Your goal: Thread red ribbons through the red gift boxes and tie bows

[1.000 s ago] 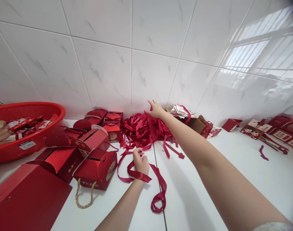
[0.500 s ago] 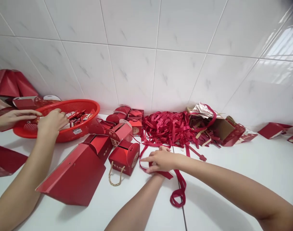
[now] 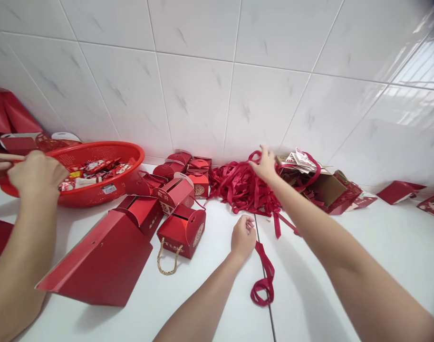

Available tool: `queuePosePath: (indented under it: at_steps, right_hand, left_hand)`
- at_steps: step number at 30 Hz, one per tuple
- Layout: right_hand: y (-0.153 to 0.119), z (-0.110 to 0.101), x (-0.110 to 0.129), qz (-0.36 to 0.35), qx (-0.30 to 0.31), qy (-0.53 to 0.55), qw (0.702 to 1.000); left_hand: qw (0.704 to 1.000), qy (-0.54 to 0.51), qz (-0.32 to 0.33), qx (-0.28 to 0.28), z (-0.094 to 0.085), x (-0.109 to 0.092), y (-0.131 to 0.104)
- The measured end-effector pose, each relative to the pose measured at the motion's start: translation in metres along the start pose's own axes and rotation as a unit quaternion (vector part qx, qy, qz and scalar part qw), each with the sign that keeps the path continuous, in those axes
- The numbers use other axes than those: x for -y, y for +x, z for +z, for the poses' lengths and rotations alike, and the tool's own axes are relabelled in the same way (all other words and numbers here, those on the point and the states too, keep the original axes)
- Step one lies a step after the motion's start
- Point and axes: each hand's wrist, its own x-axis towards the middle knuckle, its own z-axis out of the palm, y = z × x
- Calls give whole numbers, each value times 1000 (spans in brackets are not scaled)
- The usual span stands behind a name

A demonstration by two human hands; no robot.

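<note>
My left hand [image 3: 243,236] is closed above the white table, its fingers curled around the end of a dark red ribbon [image 3: 264,280]. The rest of that ribbon trails toward me and curls into a loop on the tabletop. Farther back, my right hand [image 3: 265,165] reaches over a tangled heap of red ribbons [image 3: 238,185], fingers apart. A ribbon loop rises from the heap beside these fingers; whether they touch it I cannot tell. Left of my left hand stands a small red gift box [image 3: 182,231] with a rope handle.
At left, a co-worker's hands [image 3: 38,175] are over a red plastic basket [image 3: 131,159] of wrapped sweets. A large red box [image 3: 102,256] and several small boxes stand between us. Right of the heap, an open box [image 3: 332,190] lies on its side near the tiled wall.
My right hand has moved from beside my left hand, up and back to the ribbon heap. The ribbon strip that lay around my hands is gone from there. The co-worker's hands shifted left in view.
</note>
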Motion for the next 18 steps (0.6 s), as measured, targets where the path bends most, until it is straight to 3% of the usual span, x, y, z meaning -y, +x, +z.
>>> queuePosePath:
  at_steps: [2,4,8,10,12,13,15,17,18]
  right_hand:
    - [10,-19,-20,81,-10,-36,996]
    - [-5,-28,-27,93,47,-52,993]
    - [-96,-19,-9,11,248,-20,968]
    - [-151,-6,4,-30,371,10,928]
    - [-192,9,15,-39,428,15,903]
    - [-203,14,17,-44,426,33,903]
    - [-202,19,14,-40,419,58,905]
    - [-173,9,0,-18,383,58,922]
    - [-152,0,-11,7,337,46,940]
  left_hand:
    - [999,-3,8,31,13,2,-6]
    - [999,-10,10,31,17,5,-7]
    - [999,-31,-4,-24,14,10,0]
    - [998,-40,-10,-44,13,12,2]
    - [998,-47,-10,-50,14,12,3]
    - [997,-50,-10,-51,15,12,4]
    - [997,-53,-10,-52,15,12,4]
    - [997,-55,-10,-54,16,12,5]
    - [997,-55,-10,-55,16,13,5]
